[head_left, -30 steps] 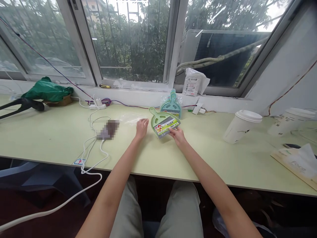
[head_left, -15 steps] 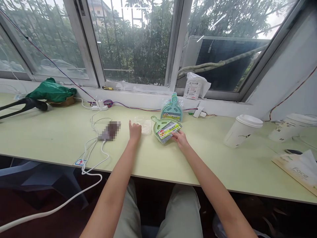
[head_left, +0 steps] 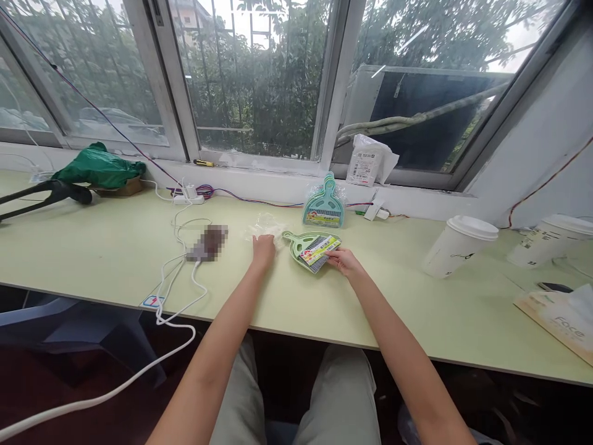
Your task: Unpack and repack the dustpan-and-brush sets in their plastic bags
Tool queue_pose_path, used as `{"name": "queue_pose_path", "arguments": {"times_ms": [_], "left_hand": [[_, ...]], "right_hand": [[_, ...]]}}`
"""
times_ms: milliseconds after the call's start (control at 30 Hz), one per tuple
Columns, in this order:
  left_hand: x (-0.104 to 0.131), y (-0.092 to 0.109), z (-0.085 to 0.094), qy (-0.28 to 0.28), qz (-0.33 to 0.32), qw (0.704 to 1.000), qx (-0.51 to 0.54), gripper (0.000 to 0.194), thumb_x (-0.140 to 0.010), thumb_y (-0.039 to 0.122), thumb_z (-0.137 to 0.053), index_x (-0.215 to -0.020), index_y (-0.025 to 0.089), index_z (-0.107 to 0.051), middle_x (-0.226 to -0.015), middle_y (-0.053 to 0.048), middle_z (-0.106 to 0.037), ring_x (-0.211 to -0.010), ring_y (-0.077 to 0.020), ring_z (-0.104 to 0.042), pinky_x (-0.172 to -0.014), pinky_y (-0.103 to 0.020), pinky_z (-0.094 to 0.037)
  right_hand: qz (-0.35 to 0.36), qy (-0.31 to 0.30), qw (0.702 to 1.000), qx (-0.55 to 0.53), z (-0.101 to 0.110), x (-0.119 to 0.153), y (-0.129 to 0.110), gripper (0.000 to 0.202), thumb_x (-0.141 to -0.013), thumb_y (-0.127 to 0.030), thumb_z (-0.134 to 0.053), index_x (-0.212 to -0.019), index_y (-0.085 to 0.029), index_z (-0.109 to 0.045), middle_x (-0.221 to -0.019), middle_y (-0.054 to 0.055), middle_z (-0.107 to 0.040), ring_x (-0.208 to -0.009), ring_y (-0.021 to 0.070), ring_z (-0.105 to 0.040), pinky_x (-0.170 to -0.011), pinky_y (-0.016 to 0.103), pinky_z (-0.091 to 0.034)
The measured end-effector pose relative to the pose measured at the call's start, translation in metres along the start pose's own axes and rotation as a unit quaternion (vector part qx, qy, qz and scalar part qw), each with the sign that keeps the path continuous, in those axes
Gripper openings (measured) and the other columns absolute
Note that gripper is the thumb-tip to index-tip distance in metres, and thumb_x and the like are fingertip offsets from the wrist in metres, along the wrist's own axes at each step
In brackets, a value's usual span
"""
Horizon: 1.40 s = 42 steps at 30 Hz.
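My right hand [head_left: 343, 259] grips the right edge of a green dustpan set [head_left: 301, 247] with a small brush and a printed label, low over the table. Its handle points left. My left hand [head_left: 264, 248] is closed at the near side of a crumpled clear plastic bag [head_left: 265, 226]; the fingertips are hidden, so what they hold cannot be made out. Behind the green set, a stack of blue-green dustpans [head_left: 324, 204] in clear wrap leans upright near the wall.
White cables [head_left: 204, 290] and a blurred object [head_left: 208, 243] lie on the left of the table [head_left: 115, 259]. White cups [head_left: 458, 244] and a tissue pack [head_left: 560, 318] are at the right. A white package [head_left: 368, 162] sits on the sill.
My left hand has moved right and its raised finger has folded down by the clear bag. The green dustpan set has shifted slightly right and toward me, away from the blue-green stack.
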<state>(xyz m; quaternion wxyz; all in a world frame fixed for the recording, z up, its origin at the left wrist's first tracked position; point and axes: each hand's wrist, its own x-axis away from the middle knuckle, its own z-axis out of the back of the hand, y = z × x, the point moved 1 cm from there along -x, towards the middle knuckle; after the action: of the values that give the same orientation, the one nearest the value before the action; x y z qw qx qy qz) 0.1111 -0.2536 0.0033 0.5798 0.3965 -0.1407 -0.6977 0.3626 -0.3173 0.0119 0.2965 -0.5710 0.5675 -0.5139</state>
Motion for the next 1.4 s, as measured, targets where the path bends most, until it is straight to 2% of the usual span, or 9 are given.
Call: {"name": "queue_pose_path", "arguments": {"times_ms": [233,467,633,767,833,933,1000,1267,1400], "left_hand": [[-0.001,0.008,0.002,0.063,0.018,0.997,0.049,0.027,-0.085,0.012,-0.043,-0.087,0.023,-0.068,-0.104,-0.010,-0.066,-0.119,-0.0299,-0.046,-0.111,-0.058,0.005],[-0.002,0.017,-0.002,0.015,-0.089,0.983,0.161,0.025,-0.086,0.021,-0.049,-0.094,0.024,-0.072,-0.124,-0.009,-0.058,-0.127,-0.0283,-0.040,-0.110,-0.048,-0.025],[0.007,0.035,-0.002,-0.001,-0.131,0.970,0.205,0.021,-0.083,0.028,-0.059,-0.100,0.027,-0.071,-0.145,-0.003,-0.039,-0.140,-0.0279,-0.023,-0.115,-0.046,-0.017],[0.012,0.041,0.002,0.106,-0.069,0.949,0.289,0.075,-0.072,0.042,-0.074,-0.139,0.032,-0.040,-0.158,-0.003,-0.005,-0.145,-0.0278,-0.004,-0.116,-0.045,-0.015],[0.008,0.038,0.004,0.119,0.027,0.903,0.411,0.092,-0.071,0.049,-0.073,-0.145,0.033,-0.021,-0.157,-0.008,-0.007,-0.144,-0.0272,-0.014,-0.112,-0.042,-0.027],[0.002,0.034,0.001,-0.003,0.137,0.801,0.582,0.079,-0.077,0.055,-0.064,-0.141,0.025,-0.028,-0.143,-0.016,-0.038,-0.127,-0.0245,-0.046,-0.099,-0.037,-0.045],[0.000,0.034,-0.001,-0.079,0.145,0.765,0.623,0.063,-0.079,0.050,-0.064,-0.131,0.020,-0.043,-0.127,-0.014,-0.055,-0.110,-0.0213,-0.060,-0.091,-0.033,-0.050],[0.015,0.045,-0.009,-0.287,0.095,0.781,0.547,0.047,-0.072,0.039,-0.074,-0.110,0.016,-0.059,-0.110,-0.009,-0.067,-0.100,-0.0218,-0.064,-0.091,-0.037,-0.050],[0.017,0.049,-0.011,-0.270,0.100,0.783,0.552,0.049,-0.074,0.049,-0.069,-0.110,0.017,-0.059,-0.116,-0.011,-0.065,-0.108,-0.0241,-0.061,-0.095,-0.040,-0.048]], "right_hand": [[0.019,0.035,0.999,-0.019,-0.004,0.002,0.000,0.019,-0.070,0.004,-0.061,-0.078,-0.013,-0.061,-0.072,0.005,-0.071,-0.066,0.0140,-0.069,-0.060,0.021,-0.060],[0.038,-0.055,0.998,-0.015,-0.016,0.006,0.005,0.017,-0.070,-0.002,-0.066,-0.083,-0.012,-0.064,-0.083,0.006,-0.073,-0.074,0.0150,-0.070,-0.066,0.022,-0.060],[0.088,-0.018,0.994,-0.054,-0.019,0.007,0.009,0.019,-0.068,-0.006,-0.070,-0.085,-0.014,-0.064,-0.086,0.005,-0.073,-0.081,0.0174,-0.070,-0.074,0.028,-0.061],[0.124,-0.016,0.988,-0.091,-0.017,0.006,0.009,0.020,-0.066,-0.010,-0.073,-0.084,-0.016,-0.065,-0.091,0.005,-0.072,-0.088,0.0186,-0.069,-0.081,0.029,-0.060],[0.140,-0.028,0.985,-0.099,-0.017,0.006,0.008,0.020,-0.065,-0.012,-0.074,-0.083,-0.016,-0.066,-0.092,0.005,-0.072,-0.089,0.0189,-0.069,-0.083,0.030,-0.060],[0.151,-0.055,0.983,-0.090,-0.017,0.006,0.007,0.023,-0.063,-0.016,-0.077,-0.083,-0.016,-0.066,-0.091,0.005,-0.072,-0.087,0.0196,-0.069,-0.082,0.032,-0.060],[0.149,-0.074,0.983,-0.077,-0.019,0.007,0.007,0.027,-0.061,-0.019,-0.079,-0.084,-0.016,-0.066,-0.090,0.005,-0.073,-0.085,0.0197,-0.069,-0.081,0.033,-0.060],[0.197,-0.052,0.974,-0.101,-0.023,0.010,0.007,0.042,-0.057,-0.025,-0.082,-0.093,-0.019,-0.062,-0.091,0.003,-0.072,-0.088,0.0199,-0.068,-0.084,0.036,-0.058],[0.187,-0.045,0.977,-0.093,-0.022,0.008,0.005,0.047,-0.055,-0.023,-0.082,-0.096,-0.020,-0.059,-0.088,0.003,-0.071,-0.085,0.0198,-0.069,-0.081,0.036,-0.059]]}}
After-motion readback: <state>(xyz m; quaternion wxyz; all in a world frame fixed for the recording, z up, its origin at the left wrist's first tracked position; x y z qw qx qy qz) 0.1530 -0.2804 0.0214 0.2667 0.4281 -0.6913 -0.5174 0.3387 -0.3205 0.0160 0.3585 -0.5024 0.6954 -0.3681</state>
